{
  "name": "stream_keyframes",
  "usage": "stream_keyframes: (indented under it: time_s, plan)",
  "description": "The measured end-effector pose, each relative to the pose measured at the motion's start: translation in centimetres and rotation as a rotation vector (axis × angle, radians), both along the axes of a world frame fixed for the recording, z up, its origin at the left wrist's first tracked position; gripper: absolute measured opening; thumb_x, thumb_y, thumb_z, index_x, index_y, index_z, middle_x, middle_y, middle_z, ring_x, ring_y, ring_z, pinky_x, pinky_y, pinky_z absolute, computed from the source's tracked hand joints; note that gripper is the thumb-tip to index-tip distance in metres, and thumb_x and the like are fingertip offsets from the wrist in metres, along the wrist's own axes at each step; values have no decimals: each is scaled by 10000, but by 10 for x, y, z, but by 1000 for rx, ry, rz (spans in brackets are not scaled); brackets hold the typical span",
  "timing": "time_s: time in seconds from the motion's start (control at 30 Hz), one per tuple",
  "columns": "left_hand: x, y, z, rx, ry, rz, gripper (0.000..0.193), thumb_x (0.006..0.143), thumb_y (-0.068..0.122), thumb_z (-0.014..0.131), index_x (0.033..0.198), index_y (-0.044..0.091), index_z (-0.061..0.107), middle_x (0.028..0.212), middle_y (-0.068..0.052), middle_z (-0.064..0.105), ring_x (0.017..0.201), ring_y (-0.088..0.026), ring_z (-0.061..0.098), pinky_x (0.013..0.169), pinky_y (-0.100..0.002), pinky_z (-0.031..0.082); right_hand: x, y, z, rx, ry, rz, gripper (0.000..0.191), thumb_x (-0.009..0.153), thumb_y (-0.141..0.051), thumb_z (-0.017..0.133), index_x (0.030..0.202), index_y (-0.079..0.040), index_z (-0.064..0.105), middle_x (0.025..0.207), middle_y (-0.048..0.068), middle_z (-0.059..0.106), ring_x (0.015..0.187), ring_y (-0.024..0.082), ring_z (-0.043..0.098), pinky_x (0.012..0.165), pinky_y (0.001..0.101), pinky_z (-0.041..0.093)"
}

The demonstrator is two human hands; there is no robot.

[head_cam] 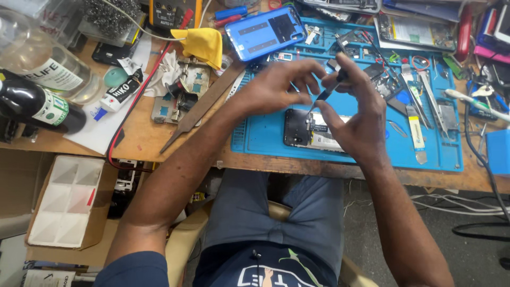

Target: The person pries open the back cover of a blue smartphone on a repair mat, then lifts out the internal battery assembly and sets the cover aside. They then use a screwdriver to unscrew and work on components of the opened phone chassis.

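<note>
An opened phone [297, 129] with its back removed lies on a blue work mat [265, 135]. My right hand [355, 109] grips a thin dark screwdriver [325, 93], its tip pointing down at the phone's upper part. Just left of the tool, my left hand [276, 85] hovers above the phone's top edge, fingers curled toward the shaft; contact with the tool cannot be told. The right hand covers the phone's right half.
A blue phone back cover [265, 32] leans at the mat's top. Tweezers and small tools [425, 90] lie on the mat's right. A yellow cloth [204, 45], metal holder [180, 90], long tweezers [204, 103], two bottles [37, 79] and a white compartment tray [66, 199] sit left.
</note>
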State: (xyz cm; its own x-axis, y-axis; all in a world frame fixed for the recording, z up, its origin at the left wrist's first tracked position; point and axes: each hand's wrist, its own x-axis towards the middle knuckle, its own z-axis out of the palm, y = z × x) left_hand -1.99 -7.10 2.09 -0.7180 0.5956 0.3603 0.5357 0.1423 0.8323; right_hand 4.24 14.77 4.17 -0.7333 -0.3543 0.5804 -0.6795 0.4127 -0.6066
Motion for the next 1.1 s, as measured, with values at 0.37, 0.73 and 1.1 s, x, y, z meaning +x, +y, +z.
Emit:
stream_keyframes:
  time_s: [0.37, 0.73, 1.1]
  plan:
    - [-1, -5, -8, -95, 189, 105, 173, 845, 119, 815, 1004, 78, 762, 973, -60, 772, 895, -184, 739, 778, -353, 588, 2, 6, -12, -229, -75, 88, 844, 1062, 233, 669, 1671, -149, 225, 1219, 121, 641, 1203, 217, 709, 1045, 338, 642]
    - [44, -58, 1, -484, 353, 287, 34, 844, 95, 786, 860, 125, 785, 881, -32, 739, 929, -221, 710, 830, -397, 560, 15, 11, -34, -318, -16, 69, 824, 1134, 216, 651, 1669, -201, 183, 1238, 155, 633, 1179, 223, 684, 1036, 331, 601]
    - [94, -39, 9, -389, 422, 279, 663, 797, 354, 862, 1336, 36, 643, 1236, -122, 655, 1137, -311, 559, 989, -456, 480, 23, 9, -40, -237, -11, 75, 761, 1076, 176, 711, 1644, -88, 279, 1286, 174, 668, 1167, 232, 732, 1019, 328, 649]
